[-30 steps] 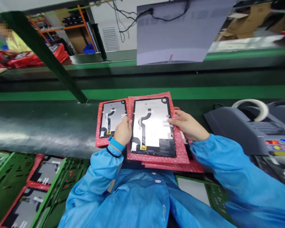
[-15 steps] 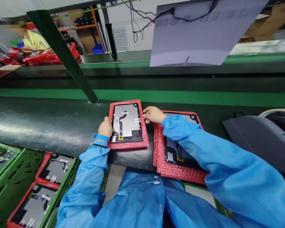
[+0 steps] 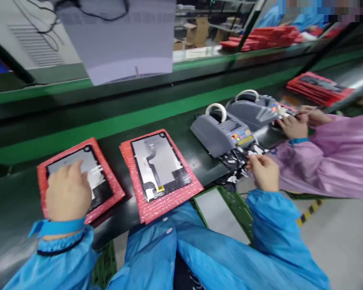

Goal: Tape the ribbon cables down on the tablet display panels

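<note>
Left panel (image 3: pixel 100 183): lies flat on a red bubble sheet (image 3: pixel 117 191) at the left of the frame, on the dark table (image 3: pixel 3 209).
Left hand (image 3: pixel 69 189): palm down over the left panel, hiding part of it. It is blurry, so I cannot tell how far open it is, or if it touches or grips anything.
Middle panel (image 3: pixel 166 161): lies face-up near the middle of the frame, on red bubble wrap (image 3: pixel 175 196), with a dark ribbon (image 3: pixel 155 174) and a small yellow bit (image 3: pixel 160 188).
Right hand (image 3: pixel 263 171): right of centre, by the front of the tape machine (image 3: pixel 210 135). Thumb and fingers are close together; I cannot tell if something thin is between them.
Sticky mess: tape could stick in the wrong spot or fold on itself if pulled crooked, or catch the black and white scraps (image 3: pixel 230 161) just below the machine.
Hurt panel: the left panel could get a scratch or smudge if the left hand presses too hard.
Slip: the middle panel sits close to the blue coat (image 3: pixel 151 262); a bump there could push it crooked.
Bump: the neighbour's hands (image 3: pixel 293 127) work near, so arms could knock.
</note>
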{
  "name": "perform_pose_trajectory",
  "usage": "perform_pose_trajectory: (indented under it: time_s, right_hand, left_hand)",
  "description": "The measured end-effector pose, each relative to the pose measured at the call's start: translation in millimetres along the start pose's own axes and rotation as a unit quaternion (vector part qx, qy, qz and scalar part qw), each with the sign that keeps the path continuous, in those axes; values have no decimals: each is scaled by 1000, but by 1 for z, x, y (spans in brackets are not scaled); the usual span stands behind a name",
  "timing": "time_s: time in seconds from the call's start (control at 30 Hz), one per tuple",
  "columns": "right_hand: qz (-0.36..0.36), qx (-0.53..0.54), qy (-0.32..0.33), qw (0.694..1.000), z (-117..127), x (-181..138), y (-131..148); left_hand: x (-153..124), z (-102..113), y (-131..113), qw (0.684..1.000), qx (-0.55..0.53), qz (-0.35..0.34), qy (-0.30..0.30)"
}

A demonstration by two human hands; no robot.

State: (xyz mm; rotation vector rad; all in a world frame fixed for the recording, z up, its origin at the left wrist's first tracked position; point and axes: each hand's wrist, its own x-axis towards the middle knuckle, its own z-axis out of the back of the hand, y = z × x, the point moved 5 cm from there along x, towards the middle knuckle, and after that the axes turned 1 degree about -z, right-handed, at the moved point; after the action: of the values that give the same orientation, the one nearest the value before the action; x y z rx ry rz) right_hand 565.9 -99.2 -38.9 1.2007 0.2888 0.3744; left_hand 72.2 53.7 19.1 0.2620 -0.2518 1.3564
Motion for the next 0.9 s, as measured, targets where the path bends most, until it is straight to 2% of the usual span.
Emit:
perform_pose_trajectory:
  time_s: [0.1, 0.2, 0.27, 0.37, 0.43, 0.47, 0.53, 0.6, 0.67, 0.8, 0.9]
  right_hand:
    - [-55, 39, 58, 996, -14, 16, -20]
    - [-49, 106, 72, 991, -28, 26, -22]
    - [-28, 125, 36, 991, -26, 27, -19]
    - [22, 131, -14, 991, -17, 17, -8]
    - [63, 132, 10, 989, -19, 3, 7]
    - [76, 127, 55, 987, -27, -6, 17]
    - [89, 106, 185, 973, -57, -27, 38]
    - [105, 71, 313, 941, -100, -50, 60]
    - [135, 24, 394, 909, -146, -69, 80]
    - [166, -112, 468, 861, -223, -90, 95]
    - [189, -234, 468, 831, -249, -97, 94]
  left_hand:
    - [19, 0, -70, 984, -58, -167, 12]
    - [33, -9, -108, 960, -124, -249, 8]
    - [40, -16, -116, 943, -164, -289, -2]
    - [45, -28, -114, 918, -199, -343, 8]
    - [46, -37, -113, 904, -207, -373, 36]
    - [46, -42, -113, 898, -208, -384, 51]
    - [45, -52, -115, 891, -205, -397, 80]
    - [44, -62, -117, 887, -199, -403, 104]
    - [43, -70, -119, 885, -194, -403, 127]
    - [44, -79, -118, 886, -197, -389, 156]
    - [45, -83, -116, 886, -208, -382, 161]
